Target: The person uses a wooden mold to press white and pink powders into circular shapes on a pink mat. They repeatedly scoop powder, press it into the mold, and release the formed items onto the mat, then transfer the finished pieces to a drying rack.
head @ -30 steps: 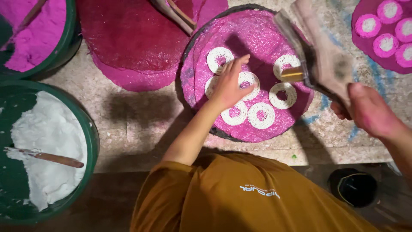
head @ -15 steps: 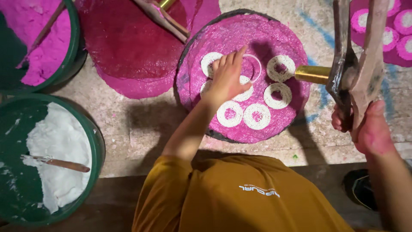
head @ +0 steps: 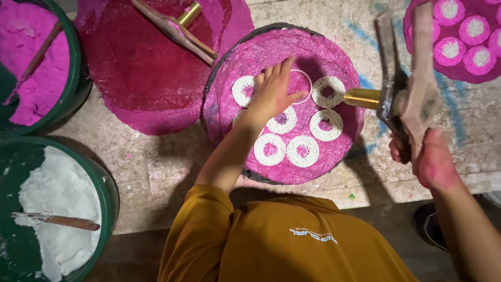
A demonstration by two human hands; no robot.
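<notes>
A: Where were the hands at that moment?

B: Apart; the left hand (head: 274, 94) lay flat with fingers spread on the pink tray (head: 229, 122) at the frame's centre, pinning a thin ring mould (head: 308, 78) beside the white powder rings (head: 295, 137); the right hand (head: 425, 159), at the right edge, was clamped round the handles of a wooden press with a brass nozzle (head: 404, 96), lifted clear of the tray.

A: What could have gone wrong?

B: I judged the finished rings most exposed; the wrist crossed directly over two of them, so a dropped forearm would have smeared them; the mould could have slid under the fingers and come out off-round.

A: And the press?

B: Its nozzle hung just over the tray's right rim; a loose squeeze might have spilled powder onto the pink bed; the green bucket of white powder (head: 57, 203), lower left, sat well apart.
</notes>
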